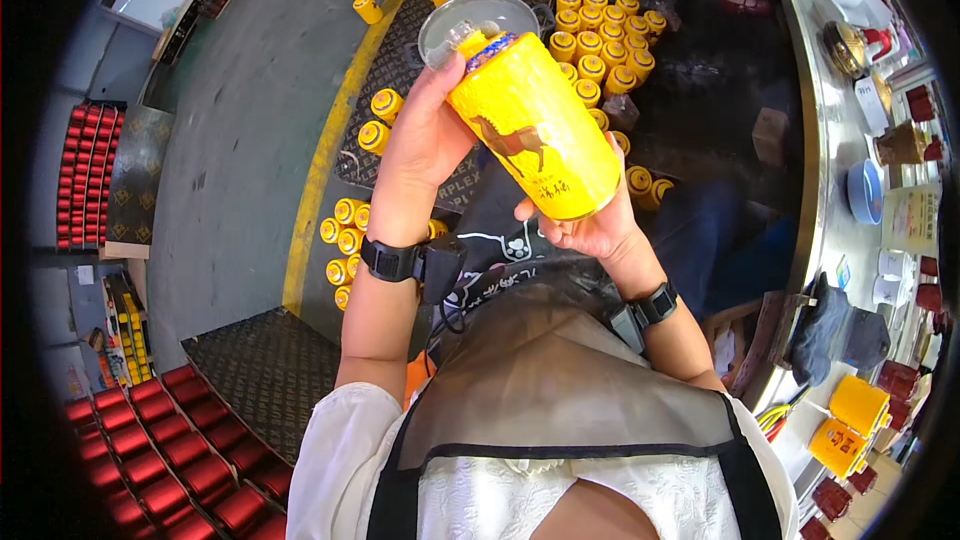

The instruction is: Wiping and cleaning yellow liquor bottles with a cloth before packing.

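A large yellow bottle (545, 130) with a brown horse picture is tilted in front of me, its neck toward the upper left. My left hand (432, 125) is closed around the neck end, the thumb beside a clear stopper or cap whose exact form I cannot make out. The lower right end rests in my right hand (600, 230), its fingers curled beneath. A blue patterned band (490, 52) circles the shoulder. Past the neck lies a round grey basin (440, 25), partly hidden by the bottle.
Several yellow bottles (590, 40) stand on dark boards (370, 90) ahead, others (345, 240) left of my knees. Red cylinders (150, 405) fill racks at lower left. A metal workbench (800, 190) on the right carries a blue bowl (864, 190), pliers (775, 415) and yellow boxes (848, 425).
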The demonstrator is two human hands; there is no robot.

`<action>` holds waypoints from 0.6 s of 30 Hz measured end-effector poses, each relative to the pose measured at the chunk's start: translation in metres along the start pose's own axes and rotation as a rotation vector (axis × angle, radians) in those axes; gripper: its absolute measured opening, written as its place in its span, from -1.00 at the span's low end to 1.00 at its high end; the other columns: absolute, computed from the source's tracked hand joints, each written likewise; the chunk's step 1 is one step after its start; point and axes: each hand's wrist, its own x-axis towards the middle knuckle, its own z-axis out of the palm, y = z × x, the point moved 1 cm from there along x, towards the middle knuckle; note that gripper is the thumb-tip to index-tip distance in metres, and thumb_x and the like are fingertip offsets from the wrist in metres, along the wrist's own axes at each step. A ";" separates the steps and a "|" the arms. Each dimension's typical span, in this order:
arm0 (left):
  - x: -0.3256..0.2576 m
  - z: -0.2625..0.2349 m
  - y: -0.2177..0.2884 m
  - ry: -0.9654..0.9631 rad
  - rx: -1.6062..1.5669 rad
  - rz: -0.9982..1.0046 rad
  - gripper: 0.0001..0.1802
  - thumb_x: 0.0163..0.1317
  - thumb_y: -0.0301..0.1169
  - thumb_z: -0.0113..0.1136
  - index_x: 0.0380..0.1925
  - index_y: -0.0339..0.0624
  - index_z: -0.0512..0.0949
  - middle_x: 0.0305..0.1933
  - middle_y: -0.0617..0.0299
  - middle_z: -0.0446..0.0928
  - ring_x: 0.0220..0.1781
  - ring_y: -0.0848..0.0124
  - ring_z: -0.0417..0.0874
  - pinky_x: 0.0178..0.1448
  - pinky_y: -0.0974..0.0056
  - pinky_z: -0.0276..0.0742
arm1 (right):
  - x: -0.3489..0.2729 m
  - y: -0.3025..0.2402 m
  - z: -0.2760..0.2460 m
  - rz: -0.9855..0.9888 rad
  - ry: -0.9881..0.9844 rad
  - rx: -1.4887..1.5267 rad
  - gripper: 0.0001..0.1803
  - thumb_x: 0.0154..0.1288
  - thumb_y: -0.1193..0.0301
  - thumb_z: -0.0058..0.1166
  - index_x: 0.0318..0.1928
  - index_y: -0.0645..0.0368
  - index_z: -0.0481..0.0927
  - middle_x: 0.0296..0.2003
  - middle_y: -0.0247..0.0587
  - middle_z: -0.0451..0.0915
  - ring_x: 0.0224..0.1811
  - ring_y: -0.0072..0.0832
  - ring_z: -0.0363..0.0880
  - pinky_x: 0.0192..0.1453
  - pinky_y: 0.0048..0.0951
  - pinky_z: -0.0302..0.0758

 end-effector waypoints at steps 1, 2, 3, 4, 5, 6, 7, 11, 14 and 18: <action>0.000 -0.001 -0.001 -0.003 0.000 -0.007 -0.46 0.40 -0.24 0.14 0.31 -0.24 0.35 0.30 0.09 0.47 0.34 0.23 0.48 0.44 0.06 0.34 | 0.000 0.000 0.001 0.026 -0.017 0.023 0.11 0.13 -0.59 -0.35 0.46 -0.04 0.22 0.02 0.62 0.48 -0.36 0.18 0.68 -0.42 -0.15 0.71; 0.001 -0.001 -0.002 0.010 0.003 0.003 -0.46 0.41 -0.24 0.13 0.30 -0.23 0.35 0.30 0.09 0.47 0.33 0.24 0.48 0.44 0.06 0.34 | 0.000 -0.001 0.000 0.024 -0.023 0.055 0.11 0.13 -0.58 -0.32 0.46 -0.04 0.20 0.04 0.64 0.46 -0.32 0.24 0.67 -0.32 -0.07 0.73; 0.002 -0.001 -0.003 0.023 0.006 0.012 -0.46 0.41 -0.23 0.12 0.30 -0.22 0.35 0.30 0.10 0.47 0.33 0.24 0.48 0.43 0.06 0.35 | -0.001 -0.001 0.002 0.018 -0.023 0.057 0.11 0.13 -0.58 -0.32 0.46 -0.04 0.20 0.04 0.64 0.46 -0.32 0.24 0.67 -0.32 -0.07 0.73; 0.001 0.001 -0.003 0.031 -0.009 0.007 -0.50 0.42 -0.22 0.11 0.26 -0.23 0.39 0.26 0.09 0.51 0.31 0.24 0.51 0.41 0.06 0.38 | -0.002 -0.001 0.004 0.045 -0.027 0.075 0.11 0.14 -0.57 -0.31 0.46 -0.03 0.20 0.06 0.64 0.45 -0.28 0.27 0.67 -0.28 -0.03 0.73; 0.000 -0.001 -0.004 0.028 -0.008 0.002 -0.50 0.42 -0.22 0.11 0.26 -0.23 0.39 0.26 0.09 0.51 0.31 0.24 0.51 0.41 0.06 0.38 | -0.002 -0.001 0.005 0.072 -0.031 0.094 0.10 0.15 -0.56 -0.30 0.47 -0.03 0.20 0.09 0.64 0.43 -0.25 0.30 0.66 -0.23 0.00 0.73; -0.001 -0.006 -0.004 0.028 0.016 -0.003 -0.49 0.45 -0.19 0.05 0.29 -0.23 0.38 0.29 0.06 0.49 0.34 0.20 0.49 0.44 0.02 0.35 | -0.002 0.000 0.004 0.066 -0.031 0.096 0.10 0.15 -0.56 -0.30 0.47 -0.03 0.20 0.09 0.64 0.43 -0.25 0.30 0.66 -0.23 0.00 0.73; -0.001 -0.007 -0.003 0.029 0.041 -0.005 -0.47 0.48 -0.16 -0.01 0.31 -0.23 0.37 0.32 0.03 0.47 0.37 0.16 0.46 0.46 -0.03 0.32 | -0.002 0.001 0.004 0.060 -0.057 0.085 0.06 0.19 -0.53 -0.29 0.46 -0.03 0.21 0.13 0.56 0.43 -0.19 0.32 0.64 -0.17 0.06 0.71; -0.003 -0.007 -0.002 0.085 0.003 -0.021 -0.50 0.47 -0.18 0.00 0.29 -0.24 0.40 0.29 0.03 0.50 0.36 0.16 0.48 0.45 -0.02 0.34 | -0.003 0.001 0.004 -0.037 -0.018 -0.032 -0.06 0.30 -0.41 -0.21 0.46 -0.03 0.22 0.26 0.26 0.42 0.07 0.30 0.57 0.04 0.17 0.63; 0.001 -0.008 -0.004 0.080 -0.010 -0.039 -0.53 0.47 -0.19 0.01 0.25 -0.24 0.44 0.25 0.05 0.53 0.32 0.18 0.52 0.42 -0.01 0.38 | -0.003 0.002 0.008 -0.189 0.117 -0.146 -0.17 0.35 -0.20 0.00 0.44 0.02 0.23 0.27 0.04 0.45 0.22 0.08 0.52 0.17 0.11 0.57; 0.006 -0.011 -0.006 0.095 0.107 -0.080 -0.56 0.47 -0.18 0.02 0.20 -0.22 0.47 0.22 0.06 0.55 0.25 0.22 0.57 0.37 0.04 0.44 | -0.005 -0.007 0.011 -0.310 0.171 -0.621 -0.22 0.31 0.20 0.24 0.42 0.19 0.20 0.25 -0.10 0.47 0.23 -0.28 0.55 0.24 -0.12 0.56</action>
